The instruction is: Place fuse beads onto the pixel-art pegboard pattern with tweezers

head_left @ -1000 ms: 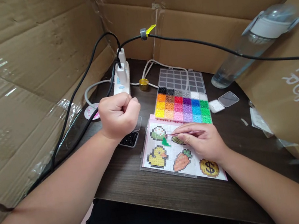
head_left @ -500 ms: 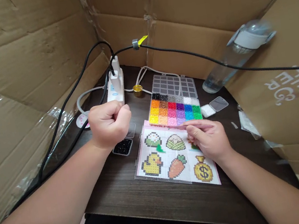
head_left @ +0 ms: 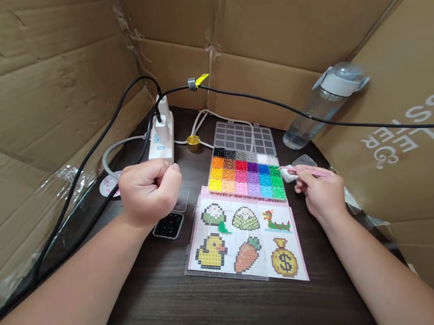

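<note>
Tweezers (head_left: 317, 170), pink — gripped in my right hand (head_left: 324, 192), long axis pointing left from my grip, tips at the green beads (head_left: 276, 180). Bead box (head_left: 247, 196): just left of that hand, the nearer one. Left hand (head_left: 150, 192): closed fist, raised, farther off — whether anything is inside, I cannot tell.

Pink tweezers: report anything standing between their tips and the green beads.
Nothing visible stands in the way. The right hand holds the pink tweezers, their tips at the green beads along the right side of the bead case; its clear lid lies open behind.
</note>
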`<state>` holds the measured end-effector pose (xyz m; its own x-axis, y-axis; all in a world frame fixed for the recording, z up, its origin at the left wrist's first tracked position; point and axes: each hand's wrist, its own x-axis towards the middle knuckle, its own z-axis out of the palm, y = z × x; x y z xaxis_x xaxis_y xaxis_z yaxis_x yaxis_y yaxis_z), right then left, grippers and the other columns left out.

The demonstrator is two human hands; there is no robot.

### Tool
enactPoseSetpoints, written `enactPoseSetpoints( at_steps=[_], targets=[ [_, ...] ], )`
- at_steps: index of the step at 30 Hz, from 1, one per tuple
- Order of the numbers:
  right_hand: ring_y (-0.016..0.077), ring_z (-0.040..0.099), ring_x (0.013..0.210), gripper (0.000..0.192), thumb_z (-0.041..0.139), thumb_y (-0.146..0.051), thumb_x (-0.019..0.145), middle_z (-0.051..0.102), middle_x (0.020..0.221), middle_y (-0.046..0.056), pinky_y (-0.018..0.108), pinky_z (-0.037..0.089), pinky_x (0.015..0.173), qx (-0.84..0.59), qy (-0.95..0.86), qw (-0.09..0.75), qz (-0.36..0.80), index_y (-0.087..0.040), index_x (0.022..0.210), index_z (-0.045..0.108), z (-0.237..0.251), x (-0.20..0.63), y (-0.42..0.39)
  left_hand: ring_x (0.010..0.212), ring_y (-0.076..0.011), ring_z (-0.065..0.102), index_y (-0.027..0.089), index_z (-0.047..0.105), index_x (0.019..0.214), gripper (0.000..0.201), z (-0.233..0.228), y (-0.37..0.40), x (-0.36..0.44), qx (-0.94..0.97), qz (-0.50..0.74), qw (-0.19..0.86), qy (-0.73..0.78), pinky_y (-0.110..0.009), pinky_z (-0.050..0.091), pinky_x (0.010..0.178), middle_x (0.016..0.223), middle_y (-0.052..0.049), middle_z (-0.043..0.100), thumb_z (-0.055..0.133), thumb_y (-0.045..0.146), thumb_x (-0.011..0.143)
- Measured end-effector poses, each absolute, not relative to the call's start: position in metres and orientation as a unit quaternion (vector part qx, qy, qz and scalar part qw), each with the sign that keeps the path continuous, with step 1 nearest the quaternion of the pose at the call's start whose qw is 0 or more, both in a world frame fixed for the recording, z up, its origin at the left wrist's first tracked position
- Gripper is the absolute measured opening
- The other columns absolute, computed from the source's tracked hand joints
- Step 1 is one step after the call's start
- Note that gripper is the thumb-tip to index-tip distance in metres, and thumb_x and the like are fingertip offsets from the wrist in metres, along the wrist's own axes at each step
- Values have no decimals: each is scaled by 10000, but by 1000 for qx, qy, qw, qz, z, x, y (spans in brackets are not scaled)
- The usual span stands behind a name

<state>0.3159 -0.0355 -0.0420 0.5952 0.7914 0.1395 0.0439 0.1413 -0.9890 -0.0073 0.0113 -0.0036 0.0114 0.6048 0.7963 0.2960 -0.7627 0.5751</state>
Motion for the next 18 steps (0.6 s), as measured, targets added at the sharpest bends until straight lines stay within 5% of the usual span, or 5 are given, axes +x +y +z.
enactPoseSetpoints(
  at_steps=[12,18],
  targets=[
    [68,486,469,231,797,-267,654,692,743,66,217,408,403,-548,-341,689,330,-117,806,710,-29,304,-43,395,-32,236,148,236,451,446,-2,9,-6,701,621,126,328,-248,171,391,442,64,229,613,27,655],
    [139,625,606,162,655,-286,830,718,949,73,308,544,551,-534,-572,521,340,-204,936,746,-23,260,-75,397,-35,241,152,248,445,442,-3,8,-5,700,617,125,336,-247,183,393,429,61,250,616,58,670]
  ],
)
